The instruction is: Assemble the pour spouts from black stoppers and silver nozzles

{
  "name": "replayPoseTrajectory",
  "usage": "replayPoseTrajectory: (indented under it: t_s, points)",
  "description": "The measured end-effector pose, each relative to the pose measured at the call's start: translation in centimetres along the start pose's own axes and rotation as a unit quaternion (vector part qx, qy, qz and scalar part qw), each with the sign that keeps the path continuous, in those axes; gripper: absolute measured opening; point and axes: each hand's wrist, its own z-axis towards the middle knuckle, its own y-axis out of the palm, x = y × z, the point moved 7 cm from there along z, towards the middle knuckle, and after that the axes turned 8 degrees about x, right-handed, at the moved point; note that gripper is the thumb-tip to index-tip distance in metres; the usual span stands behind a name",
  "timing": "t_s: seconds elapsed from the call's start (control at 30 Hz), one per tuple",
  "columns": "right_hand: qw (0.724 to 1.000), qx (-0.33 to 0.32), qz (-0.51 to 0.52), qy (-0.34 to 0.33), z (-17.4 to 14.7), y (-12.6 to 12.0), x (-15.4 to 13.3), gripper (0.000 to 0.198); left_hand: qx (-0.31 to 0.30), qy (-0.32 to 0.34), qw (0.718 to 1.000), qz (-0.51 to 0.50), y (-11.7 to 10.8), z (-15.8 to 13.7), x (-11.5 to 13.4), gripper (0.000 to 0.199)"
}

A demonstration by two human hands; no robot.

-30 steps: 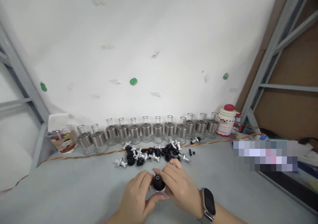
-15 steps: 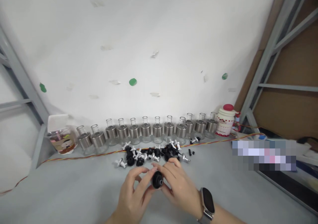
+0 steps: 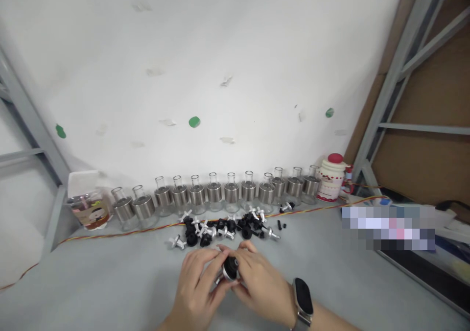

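Note:
Both hands meet low in the middle of the view around one bottle pourer [image 3: 231,268], with a black ribbed stopper and a silver collar. My left hand [image 3: 200,284] grips it from the left, fingers bent round the collar. My right hand [image 3: 260,282], with a watch on the wrist, has its fingers closed on the black stopper end. The fingers partly hide the pourer's spout. Just beyond the hands lies a pile of similar silver pourers [image 3: 226,232] and black stoppers [image 3: 191,238].
Along the wall stands a row of several glass bottles [image 3: 214,192] with steel sleeves. A twisted red-yellow cord [image 3: 147,230] runs in front of them. At the left is a clear tub [image 3: 96,213]; at the right, a cream jar [image 3: 330,181] with a red lid.
The pourer has tilted in my hands, so its silver collar shows more. My right fingers have shifted over its black end. The whole view has moved slightly.

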Motion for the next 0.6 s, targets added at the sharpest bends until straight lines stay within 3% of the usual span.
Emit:
replayPoseTrajectory:
  t_s: [0.13,0.27,0.33,0.47,0.53,0.6]
  points:
    - [0.999,-0.027,-0.033,0.006,0.3,0.2,0.3,0.031,0.015,-0.024,0.999,-0.017,0.1,0.2,-0.2,0.042]
    - [0.988,-0.04,-0.147,0.019,1.1,-1.0,2.3,0.023,-0.023,-0.155,0.984,-0.086,1.2,-0.2,-2.0,0.033]
    - [0.968,-0.02,-0.231,0.094,1.3,-2.8,4.8,0.027,-0.049,-0.255,0.955,-0.145,2.1,-0.8,-3.1,0.033]
    - [0.864,-0.024,-0.381,0.327,-0.7,-6.9,11.1,0.026,-0.055,-0.431,0.862,-0.262,3.6,-1.9,-4.5,0.04]
    - [0.838,-0.026,-0.388,0.383,-1.8,-8.2,13.3,0.024,-0.055,-0.464,0.835,-0.291,3.9,-2.0,-4.5,0.037]
    - [0.827,-0.038,-0.37,0.423,-2.7,-8.7,15.1,0.025,-0.059,-0.467,0.83,-0.301,4.1,-1.8,-4.5,0.031]
